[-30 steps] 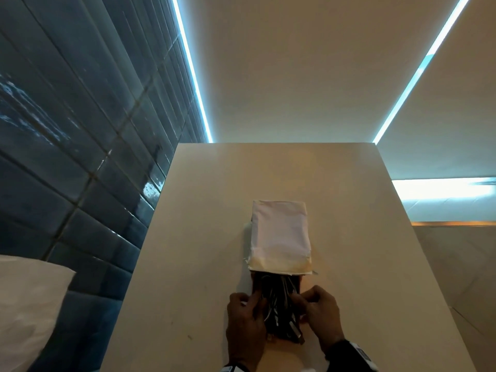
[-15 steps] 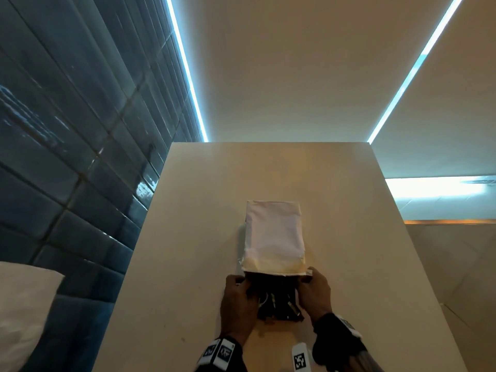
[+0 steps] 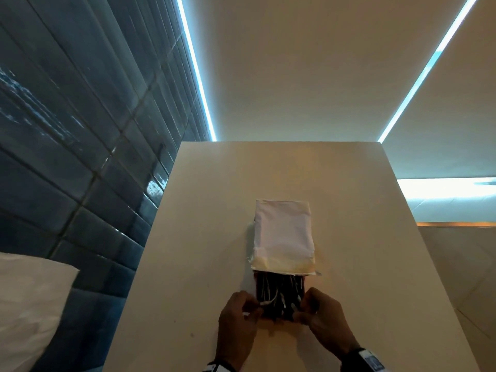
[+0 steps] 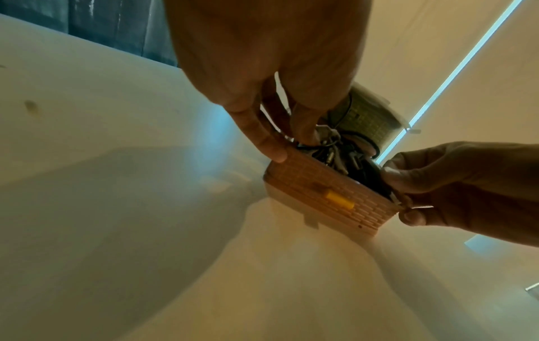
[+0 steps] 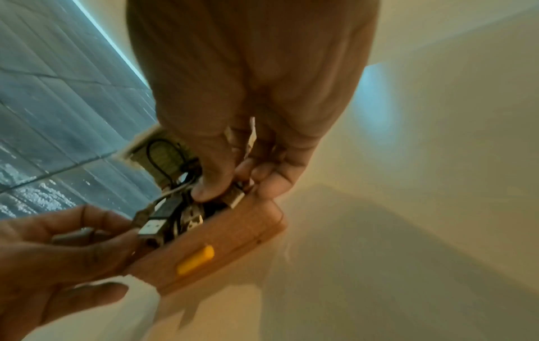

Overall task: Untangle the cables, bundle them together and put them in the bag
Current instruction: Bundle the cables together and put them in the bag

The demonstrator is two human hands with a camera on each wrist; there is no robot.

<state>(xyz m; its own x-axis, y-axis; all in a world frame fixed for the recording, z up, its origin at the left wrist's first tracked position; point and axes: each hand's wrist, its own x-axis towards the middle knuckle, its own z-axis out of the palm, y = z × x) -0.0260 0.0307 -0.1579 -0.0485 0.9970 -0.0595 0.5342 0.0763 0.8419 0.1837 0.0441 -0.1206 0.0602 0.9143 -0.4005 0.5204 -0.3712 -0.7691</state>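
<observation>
The job looks almost done: the cables [image 3: 279, 296] sit in the open mouth of the bag [image 3: 284, 237] at 6 o'clock on the table [image 3: 204, 210], both hands [image 3: 237, 318] [image 3: 320, 314] pinch its edges, and closing is left.

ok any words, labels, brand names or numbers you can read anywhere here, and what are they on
None can be read.
Bag: a small yellow tab on its front, with no lettering visible.
Wristband on the right wrist: a printed patch, too small and blurred to read.
Cable plugs: no markings legible.
</observation>
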